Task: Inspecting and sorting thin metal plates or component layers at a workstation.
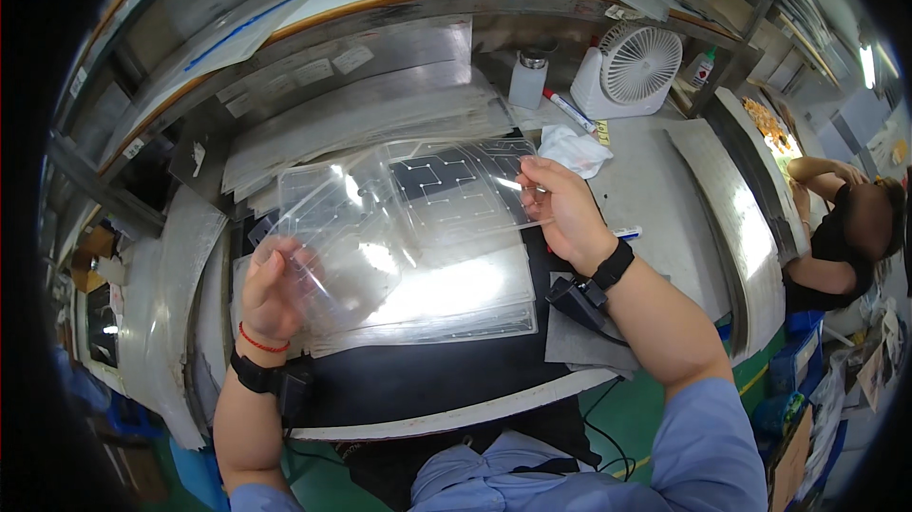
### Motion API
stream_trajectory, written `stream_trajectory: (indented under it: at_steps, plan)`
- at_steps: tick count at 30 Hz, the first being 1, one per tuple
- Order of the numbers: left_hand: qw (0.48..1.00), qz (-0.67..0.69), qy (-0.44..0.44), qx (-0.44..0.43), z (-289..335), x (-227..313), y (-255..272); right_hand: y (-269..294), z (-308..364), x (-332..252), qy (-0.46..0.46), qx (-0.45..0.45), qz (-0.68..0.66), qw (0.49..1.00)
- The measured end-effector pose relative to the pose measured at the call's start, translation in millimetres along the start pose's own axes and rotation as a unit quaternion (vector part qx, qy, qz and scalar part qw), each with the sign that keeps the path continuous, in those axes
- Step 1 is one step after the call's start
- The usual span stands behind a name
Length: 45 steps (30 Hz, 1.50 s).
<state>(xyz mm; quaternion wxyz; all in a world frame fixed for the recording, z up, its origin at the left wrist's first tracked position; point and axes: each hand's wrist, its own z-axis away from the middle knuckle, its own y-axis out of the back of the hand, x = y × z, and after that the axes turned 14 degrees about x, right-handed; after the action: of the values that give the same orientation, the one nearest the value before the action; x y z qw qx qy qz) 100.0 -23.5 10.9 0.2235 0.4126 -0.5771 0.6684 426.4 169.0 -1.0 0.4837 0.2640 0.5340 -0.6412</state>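
A clear plastic sheet (366,251) marked with thin lines and small dots is held up, bowed, between my two hands. My left hand (274,292) is closed on its left end, with some fingers showing through the plastic. The thumb and fingers of my right hand (567,213) pinch its far right edge. Whether it is one sheet or several together, I cannot tell. Beneath it lies a stack of similar clear sheets (475,308), glossy with reflected light, on a black mat (408,396).
Behind the stack, more flat sheets (370,108) are piled. A white fan (632,70), a bottle with a metal cap (528,80), a marker (570,111) and a crumpled white cloth (576,149) stand or lie at the back right. A person (836,227) sits at far right.
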Motion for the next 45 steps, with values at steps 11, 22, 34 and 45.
stream_trajectory:
  at_steps: [11, 22, 34, 45]
  plan:
    - [0.998, 0.027, -0.022, 0.059, -6, -2, -2, 0, 2, 0, 0.010, 0.004, -0.001, 1.000]
    - [0.993, -0.014, -0.032, 0.115, -15, -1, -11, -1, 4, -8, 0.102, 0.024, -0.015, 0.994]
    - [0.985, -0.083, -0.039, 0.145, -18, -1, -7, -6, 12, -12, 0.215, 0.052, 0.021, 0.975]
    - [0.983, -0.105, -0.022, 0.151, -15, 3, -9, -4, 9, -8, 0.185, 0.055, 0.009, 0.981]
